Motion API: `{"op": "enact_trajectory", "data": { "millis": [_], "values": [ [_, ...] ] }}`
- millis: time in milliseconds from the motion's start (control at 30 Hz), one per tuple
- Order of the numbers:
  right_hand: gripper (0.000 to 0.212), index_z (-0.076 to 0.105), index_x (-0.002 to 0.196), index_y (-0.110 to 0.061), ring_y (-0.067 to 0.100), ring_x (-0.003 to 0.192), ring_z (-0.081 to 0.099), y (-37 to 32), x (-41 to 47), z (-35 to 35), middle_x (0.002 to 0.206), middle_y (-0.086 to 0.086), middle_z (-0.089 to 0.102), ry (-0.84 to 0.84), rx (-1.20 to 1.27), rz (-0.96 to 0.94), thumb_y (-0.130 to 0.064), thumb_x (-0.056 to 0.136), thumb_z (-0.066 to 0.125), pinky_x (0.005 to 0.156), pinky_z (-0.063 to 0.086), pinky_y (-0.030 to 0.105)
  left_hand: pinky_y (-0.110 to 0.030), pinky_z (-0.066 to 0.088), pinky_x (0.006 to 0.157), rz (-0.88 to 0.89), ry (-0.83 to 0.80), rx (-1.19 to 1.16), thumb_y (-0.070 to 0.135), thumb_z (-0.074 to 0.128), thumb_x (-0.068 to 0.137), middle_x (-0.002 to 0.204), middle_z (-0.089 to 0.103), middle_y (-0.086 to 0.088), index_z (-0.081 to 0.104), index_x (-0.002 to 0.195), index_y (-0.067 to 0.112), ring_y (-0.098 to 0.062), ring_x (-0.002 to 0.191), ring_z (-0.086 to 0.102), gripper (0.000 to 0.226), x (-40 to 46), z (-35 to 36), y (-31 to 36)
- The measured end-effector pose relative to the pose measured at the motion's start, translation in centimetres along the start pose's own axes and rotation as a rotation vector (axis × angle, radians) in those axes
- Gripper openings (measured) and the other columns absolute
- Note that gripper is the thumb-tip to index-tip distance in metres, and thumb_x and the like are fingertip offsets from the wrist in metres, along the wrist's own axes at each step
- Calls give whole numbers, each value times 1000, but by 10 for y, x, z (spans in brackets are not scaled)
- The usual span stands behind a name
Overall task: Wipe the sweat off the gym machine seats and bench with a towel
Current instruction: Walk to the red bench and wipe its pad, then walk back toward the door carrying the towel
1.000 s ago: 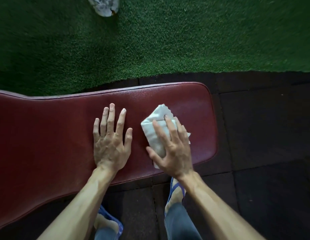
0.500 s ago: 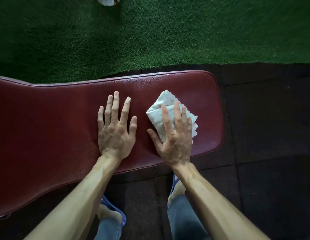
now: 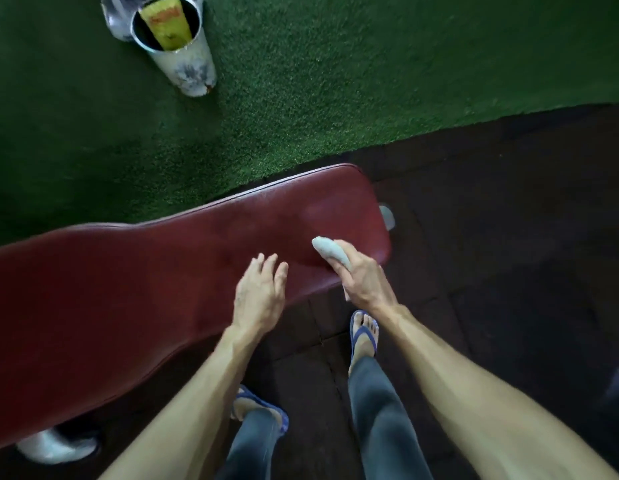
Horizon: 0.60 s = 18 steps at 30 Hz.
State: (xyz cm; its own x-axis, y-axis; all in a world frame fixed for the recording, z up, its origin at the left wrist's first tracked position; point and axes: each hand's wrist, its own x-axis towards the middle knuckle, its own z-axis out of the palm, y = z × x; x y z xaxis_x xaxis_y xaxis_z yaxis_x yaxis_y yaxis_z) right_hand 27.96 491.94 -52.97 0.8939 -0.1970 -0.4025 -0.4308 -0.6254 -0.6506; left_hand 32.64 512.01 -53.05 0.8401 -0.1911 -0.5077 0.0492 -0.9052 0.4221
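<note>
A long dark red padded bench (image 3: pixel 128 289) runs from the lower left to the middle right. My right hand (image 3: pixel 365 280) is closed around a bunched white towel (image 3: pixel 330 251), whose end sticks out above my fingers over the bench's near right end. My left hand (image 3: pixel 258 297) hovers over the bench's near edge with its fingers loosely apart and nothing in it. Both hands look raised off the pad.
Green turf (image 3: pixel 335 81) lies beyond the bench, dark rubber tiles (image 3: pixel 509 237) to the right and under my feet. A metal bin (image 3: pixel 176 46) with yellow contents stands on the turf at the top left. Pale bench feet show at the lower left (image 3: pixel 55 448) and right end (image 3: pixel 387 216).
Both hands have lifted off the pad. My right hand has gathered the flat towel into a bunch in its grip. The view has pulled back and tilted, showing the bin.
</note>
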Motion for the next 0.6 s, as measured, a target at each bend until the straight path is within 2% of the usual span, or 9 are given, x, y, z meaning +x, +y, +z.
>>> {"op": "enact_trajectory", "data": {
  "millis": [67, 133, 200, 333, 467, 533, 600],
  "values": [
    [37, 50, 134, -38, 36, 104, 67, -3, -57, -13, 111, 6, 73, -6, 61, 177, -49, 98, 52, 82, 52, 40, -40, 31, 119, 35, -106, 32, 41, 37, 104, 154, 44, -11, 48, 144, 16, -26, 147, 36, 48, -44, -8, 18],
    [45, 46, 131, -42, 39, 104, 67, 1, -113, -22, 110, 9, 74, 13, 110, 346, -64, 91, 44, 87, 54, 45, -43, 38, 114, 91, -208, 84, 41, 38, 104, 145, 53, -11, 52, 139, 14, -29, 139, 45, 46, -89, -16, 37],
    [51, 46, 130, -41, 38, 106, 67, 1, -161, -36, 111, 10, 73, 49, 192, 454, -68, 88, 40, 90, 53, 47, -46, 42, 109, 135, -301, 91, 43, 38, 103, 136, 59, -14, 54, 135, 11, -33, 130, 52, 48, -126, -22, 62],
    [56, 60, 126, -24, 31, 111, 62, 14, -228, -66, 115, 8, 70, 198, 411, 587, -63, 90, 44, 99, 47, 43, -43, 42, 104, 195, -424, 104, 57, 26, 95, 125, 64, -21, 54, 129, 0, -39, 120, 57, 72, -180, -10, 120],
    [43, 56, 133, -16, 25, 111, 63, 47, -274, -106, 123, 7, 66, 272, 557, 746, -44, 102, 48, 87, 45, 31, -43, 43, 102, 189, -559, 128, 34, 33, 107, 117, 65, -20, 58, 117, -1, -38, 115, 59, 44, -207, 17, 194],
    [42, 55, 135, -14, 21, 109, 62, 61, -290, -133, 121, 4, 64, 309, 596, 780, -40, 103, 48, 84, 40, 26, -45, 43, 101, 180, -598, 125, 33, 32, 107, 110, 65, -22, 58, 102, -3, -39, 110, 59, 45, -214, 27, 235],
    [39, 58, 129, -14, 20, 108, 62, 76, -302, -164, 117, 2, 66, 360, 652, 786, -40, 102, 49, 83, 40, 27, -42, 44, 97, 191, -625, 137, 36, 32, 107, 106, 66, -23, 54, 87, 3, -39, 108, 60, 44, -217, 39, 278]
  ]
}}
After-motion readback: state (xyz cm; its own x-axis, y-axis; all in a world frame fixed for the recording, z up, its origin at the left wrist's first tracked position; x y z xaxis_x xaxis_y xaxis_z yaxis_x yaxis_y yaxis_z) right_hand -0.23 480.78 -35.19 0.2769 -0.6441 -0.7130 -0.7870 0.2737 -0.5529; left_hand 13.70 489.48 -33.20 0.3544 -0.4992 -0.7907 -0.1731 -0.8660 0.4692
